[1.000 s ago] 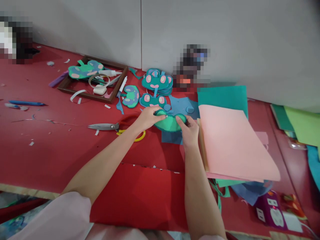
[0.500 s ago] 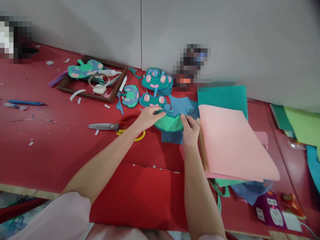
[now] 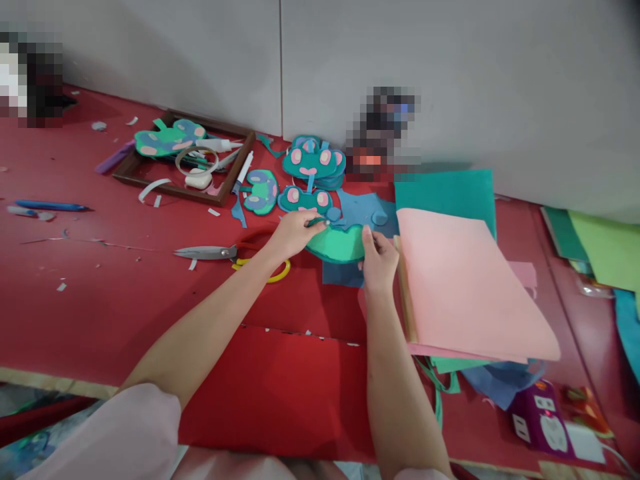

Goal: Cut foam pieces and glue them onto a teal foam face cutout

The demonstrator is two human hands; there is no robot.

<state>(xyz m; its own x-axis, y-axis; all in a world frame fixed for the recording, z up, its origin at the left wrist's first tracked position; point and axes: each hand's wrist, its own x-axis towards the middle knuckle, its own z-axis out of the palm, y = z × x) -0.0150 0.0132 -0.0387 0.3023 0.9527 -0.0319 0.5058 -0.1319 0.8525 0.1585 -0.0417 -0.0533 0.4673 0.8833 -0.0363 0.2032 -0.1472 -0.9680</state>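
Observation:
A green felt cutout with a darker green edge is stretched between my two hands above the table. My left hand pinches its left end, thumb on top. At the right end, my right hand grips the edge between thumb and fingers. Just behind it lie a finished-looking felt frog face with pink eyes and a stack of similar frog faces. A blue felt scrap lies behind the cutout. Scissors with red and yellow handles rest left of my left hand, partly hidden by my forearm.
A brown wooden frame at the back left holds tape, glue and a felt piece. Pink felt sheets are stacked at the right. A purple power socket box stands at the front right. A grey wall closes the back.
The green cutout has tilted slightly, so more of its light green face shows. Both hands keep their grip and have shifted only a little.

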